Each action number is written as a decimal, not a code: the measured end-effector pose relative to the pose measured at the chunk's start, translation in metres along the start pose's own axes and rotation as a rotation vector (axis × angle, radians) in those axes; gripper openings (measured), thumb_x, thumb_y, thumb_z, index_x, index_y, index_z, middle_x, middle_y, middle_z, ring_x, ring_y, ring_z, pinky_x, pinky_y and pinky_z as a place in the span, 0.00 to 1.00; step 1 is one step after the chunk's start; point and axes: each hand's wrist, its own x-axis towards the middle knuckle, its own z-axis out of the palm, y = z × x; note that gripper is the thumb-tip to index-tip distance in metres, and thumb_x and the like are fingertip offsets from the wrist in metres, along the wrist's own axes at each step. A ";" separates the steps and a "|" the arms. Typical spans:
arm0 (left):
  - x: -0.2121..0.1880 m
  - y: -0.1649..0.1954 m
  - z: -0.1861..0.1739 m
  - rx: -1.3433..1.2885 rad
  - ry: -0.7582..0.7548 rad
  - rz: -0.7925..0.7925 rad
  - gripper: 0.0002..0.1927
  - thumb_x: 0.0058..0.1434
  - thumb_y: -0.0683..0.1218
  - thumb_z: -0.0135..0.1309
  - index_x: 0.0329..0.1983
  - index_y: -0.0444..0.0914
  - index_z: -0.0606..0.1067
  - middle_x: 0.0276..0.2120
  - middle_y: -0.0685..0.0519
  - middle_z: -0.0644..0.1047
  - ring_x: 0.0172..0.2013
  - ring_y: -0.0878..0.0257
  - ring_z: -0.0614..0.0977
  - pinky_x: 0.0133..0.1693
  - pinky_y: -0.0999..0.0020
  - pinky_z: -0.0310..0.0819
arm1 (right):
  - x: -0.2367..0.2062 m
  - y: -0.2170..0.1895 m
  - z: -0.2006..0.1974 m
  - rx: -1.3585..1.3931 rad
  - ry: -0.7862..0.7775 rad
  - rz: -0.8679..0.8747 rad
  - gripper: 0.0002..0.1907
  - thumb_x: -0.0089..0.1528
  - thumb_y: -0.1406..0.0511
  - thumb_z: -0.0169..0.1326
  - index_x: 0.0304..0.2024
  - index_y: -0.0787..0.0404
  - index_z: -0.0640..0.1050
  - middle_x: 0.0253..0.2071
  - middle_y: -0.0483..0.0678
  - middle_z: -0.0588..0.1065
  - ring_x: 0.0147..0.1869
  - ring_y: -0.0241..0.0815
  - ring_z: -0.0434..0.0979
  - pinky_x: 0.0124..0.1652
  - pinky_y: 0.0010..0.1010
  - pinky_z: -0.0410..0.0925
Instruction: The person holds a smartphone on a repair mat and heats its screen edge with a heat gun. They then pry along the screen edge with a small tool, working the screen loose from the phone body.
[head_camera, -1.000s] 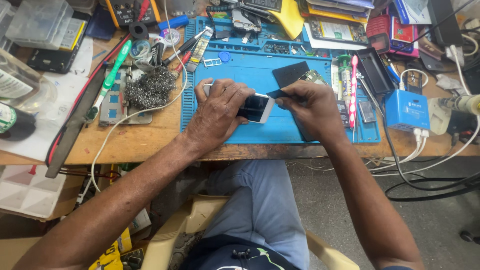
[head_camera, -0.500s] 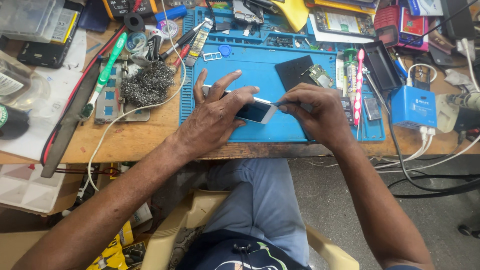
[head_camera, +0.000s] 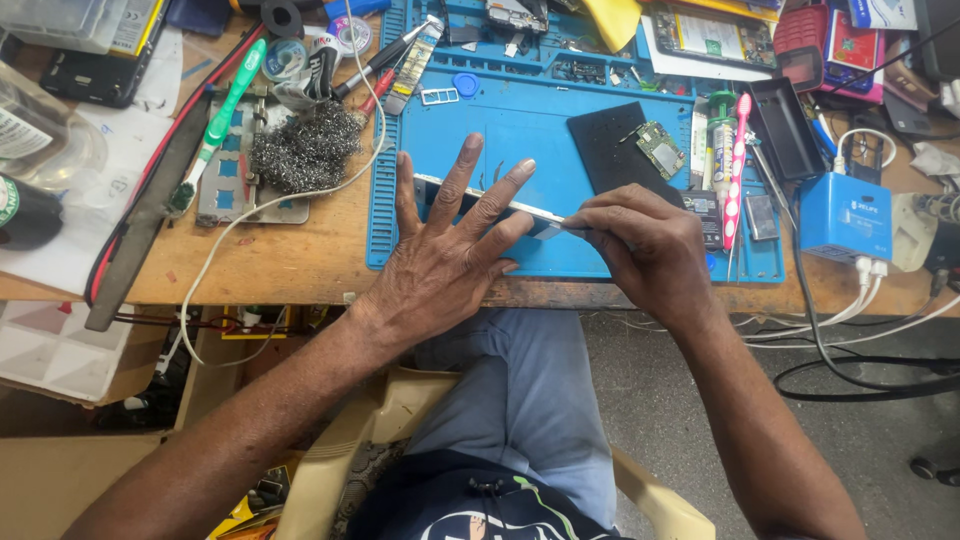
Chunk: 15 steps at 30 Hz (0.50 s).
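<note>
A smartphone lies flat on the blue work mat, mostly hidden under my left hand. That hand presses down on it with the fingers spread flat. My right hand is closed around a thin tool, whose tip meets the phone's right end. A black square pad with a small circuit board on it lies just beyond my right hand.
Steel wool, a green-handled brush and a metal holder sit left of the mat. A pink toothbrush, a black tray and a blue box with white cables stand on the right. The bench's edge runs below my hands.
My left hand has gone from gripping the phone to pressing flat on it with spread fingers. The phone now lies down on the mat. My right hand stays at its right end.
</note>
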 end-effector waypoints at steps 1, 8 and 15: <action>-0.001 0.001 0.000 0.014 0.001 0.003 0.29 0.65 0.49 0.62 0.67 0.51 0.65 0.79 0.55 0.51 0.78 0.44 0.39 0.67 0.18 0.20 | -0.001 -0.001 0.000 -0.022 0.000 -0.006 0.10 0.61 0.75 0.63 0.45 0.62 0.83 0.44 0.51 0.81 0.47 0.44 0.83 0.44 0.33 0.75; -0.001 0.001 0.001 -0.010 -0.010 0.001 0.30 0.66 0.50 0.61 0.68 0.53 0.63 0.78 0.54 0.50 0.77 0.43 0.39 0.66 0.17 0.19 | -0.004 -0.003 0.002 -0.095 0.012 -0.055 0.10 0.61 0.75 0.63 0.45 0.62 0.82 0.43 0.50 0.80 0.46 0.45 0.82 0.44 0.34 0.74; -0.001 0.005 0.006 0.016 0.023 -0.017 0.26 0.67 0.52 0.62 0.64 0.51 0.65 0.79 0.53 0.51 0.78 0.41 0.39 0.65 0.16 0.17 | -0.010 -0.001 0.007 -0.204 0.050 -0.183 0.10 0.61 0.75 0.62 0.44 0.63 0.82 0.43 0.50 0.80 0.46 0.47 0.81 0.45 0.38 0.73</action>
